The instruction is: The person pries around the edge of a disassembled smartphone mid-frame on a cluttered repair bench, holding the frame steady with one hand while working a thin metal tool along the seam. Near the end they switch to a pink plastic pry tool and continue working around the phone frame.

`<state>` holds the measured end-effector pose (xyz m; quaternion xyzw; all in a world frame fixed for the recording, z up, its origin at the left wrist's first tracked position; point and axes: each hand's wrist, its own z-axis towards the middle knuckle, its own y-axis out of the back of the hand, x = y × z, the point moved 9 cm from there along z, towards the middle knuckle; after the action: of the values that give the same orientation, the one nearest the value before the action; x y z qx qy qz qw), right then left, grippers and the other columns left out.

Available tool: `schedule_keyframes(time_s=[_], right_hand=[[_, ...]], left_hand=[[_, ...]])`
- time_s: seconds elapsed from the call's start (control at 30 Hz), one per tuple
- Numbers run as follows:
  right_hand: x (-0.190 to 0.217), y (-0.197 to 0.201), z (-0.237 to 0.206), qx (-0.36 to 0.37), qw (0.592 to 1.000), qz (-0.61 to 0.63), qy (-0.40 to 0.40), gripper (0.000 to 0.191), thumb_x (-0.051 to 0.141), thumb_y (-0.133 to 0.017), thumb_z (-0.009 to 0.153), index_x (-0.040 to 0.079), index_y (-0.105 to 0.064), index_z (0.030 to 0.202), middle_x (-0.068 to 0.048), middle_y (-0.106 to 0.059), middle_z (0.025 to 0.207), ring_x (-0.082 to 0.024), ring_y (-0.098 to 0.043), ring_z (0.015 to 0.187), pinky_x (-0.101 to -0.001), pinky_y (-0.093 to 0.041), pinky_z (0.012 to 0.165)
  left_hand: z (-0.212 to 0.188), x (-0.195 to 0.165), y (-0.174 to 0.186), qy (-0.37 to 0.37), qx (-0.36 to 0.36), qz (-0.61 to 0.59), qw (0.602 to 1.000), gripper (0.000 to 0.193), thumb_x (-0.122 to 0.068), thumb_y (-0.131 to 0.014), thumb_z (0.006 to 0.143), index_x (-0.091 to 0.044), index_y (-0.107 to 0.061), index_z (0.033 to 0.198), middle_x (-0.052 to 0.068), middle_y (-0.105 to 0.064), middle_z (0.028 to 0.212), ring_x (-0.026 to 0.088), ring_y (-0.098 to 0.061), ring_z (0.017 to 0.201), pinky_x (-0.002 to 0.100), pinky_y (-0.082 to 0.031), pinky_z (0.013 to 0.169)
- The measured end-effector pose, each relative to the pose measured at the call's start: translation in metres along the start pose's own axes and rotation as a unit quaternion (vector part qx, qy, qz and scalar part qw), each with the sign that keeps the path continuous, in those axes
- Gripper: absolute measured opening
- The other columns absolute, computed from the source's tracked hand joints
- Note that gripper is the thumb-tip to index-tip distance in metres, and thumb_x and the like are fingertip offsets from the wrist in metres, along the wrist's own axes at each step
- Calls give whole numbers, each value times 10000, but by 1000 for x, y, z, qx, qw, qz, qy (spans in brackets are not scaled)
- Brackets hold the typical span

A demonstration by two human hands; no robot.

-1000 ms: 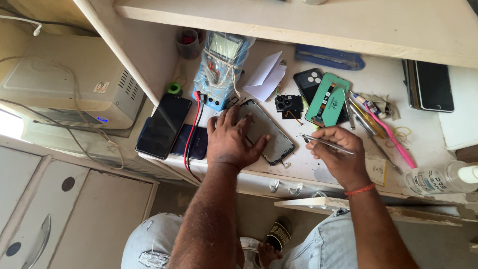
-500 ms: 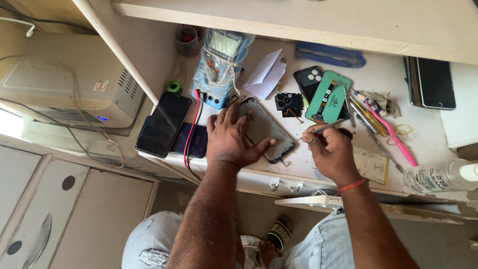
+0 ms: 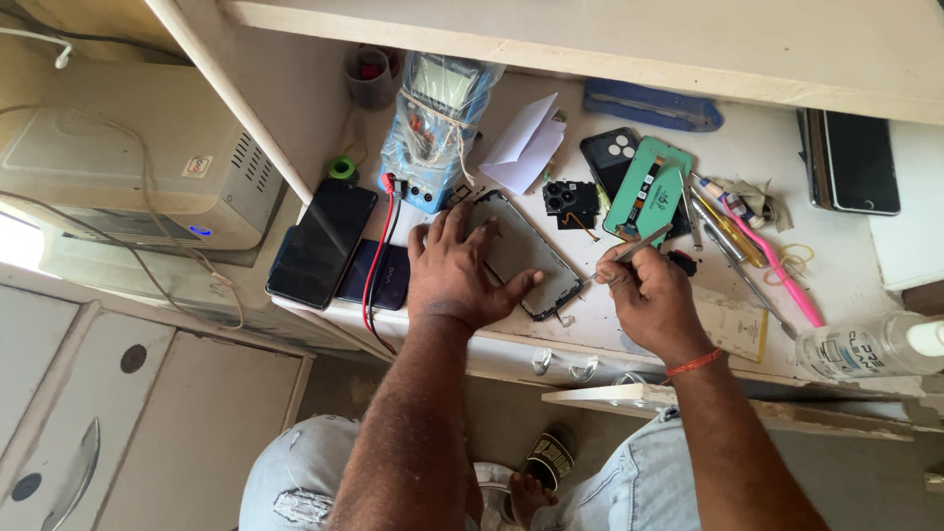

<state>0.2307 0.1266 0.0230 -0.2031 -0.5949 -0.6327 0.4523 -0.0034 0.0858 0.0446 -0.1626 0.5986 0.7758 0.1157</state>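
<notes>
An opened phone body (image 3: 526, 256), dark with a thin metal frame, lies slantwise on the white workbench (image 3: 865, 285), close to its near edge. The left hand (image 3: 457, 265) rests flat on its left part, fingers spread and thumb stretched along the lower edge, pinning it down rather than gripping it. The right hand (image 3: 649, 300) sits just to the right of the phone, closed in a pinch around slim metal tweezers (image 3: 629, 254); one end of them points toward the phone's right edge, though whether it touches cannot be told. Just behind the phone lie a small black camera module (image 3: 570, 200) and a green circuit board (image 3: 647, 190) resting partly over a dark phone back cover (image 3: 608, 157). Farther left, a multimeter wrapped in clear plastic (image 3: 438, 128) stands against the back, its red lead (image 3: 374, 265) running down over the bench edge past a dark smartphone (image 3: 323, 243) and a second dark blue phone (image 3: 379, 275) beside it. A folded white paper (image 3: 523, 147) lies between the multimeter and the cover. To the right of the right hand are a pink-handled tool (image 3: 772, 264), other thin tools beside it, and a clear plastic bottle (image 3: 865, 346) lying on its side. Another phone (image 3: 857, 162) lies at the far right, and a blue case (image 3: 649, 106) sits near the back wall.
</notes>
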Motion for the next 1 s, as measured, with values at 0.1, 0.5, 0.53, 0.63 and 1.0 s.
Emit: schedule_keyframes(time_s=[0.1,0.5,0.53,0.63,1.0], right_hand=[[9,0,0,-4,1000,-18,20,113,157,-666,1011,45,-654,1008,-46,-744,829,-104,-668,712,-281,-545,651],[14,-7,2,24,997,-53,46,102,130,-682,978,32,-659,996,-88,-752,854,-167,-738,776,-318,-575,701],[16,-7,1,21,996,-61,60,108,128,-694,969,27,-662,991,-98,-751,861,-172,-736,780,-321,-572,702],[-1,-6,2,10,999,-18,-24,86,121,-655,997,39,-664,1022,-76,-761,856,-138,-732,784,-296,-579,693],[9,-3,3,-29,999,-20,22,105,142,-673,1009,37,-663,1000,-62,-743,820,-133,-715,742,-286,-562,678]], left_hand=[[0,0,-1,4,7,-3,1000,911,-826,-699,666,-169,-689,1296,144,-482,1491,313,-380,1416,589,-197,1156],[1,1,-1,8,13,-8,1000,905,-824,-695,673,-170,-687,1298,126,-475,1507,304,-375,1429,595,-194,1163],[1,1,-1,10,15,-6,1000,907,-825,-695,672,-170,-686,1299,129,-470,1509,305,-374,1429,595,-192,1163],[1,2,-2,15,20,-3,1000,907,-824,-695,672,-172,-684,1302,134,-461,1515,304,-371,1430,594,-187,1165],[1,0,-1,11,10,-6,1000,901,-823,-701,667,-174,-694,1292,134,-472,1504,299,-373,1425,592,-194,1159]])
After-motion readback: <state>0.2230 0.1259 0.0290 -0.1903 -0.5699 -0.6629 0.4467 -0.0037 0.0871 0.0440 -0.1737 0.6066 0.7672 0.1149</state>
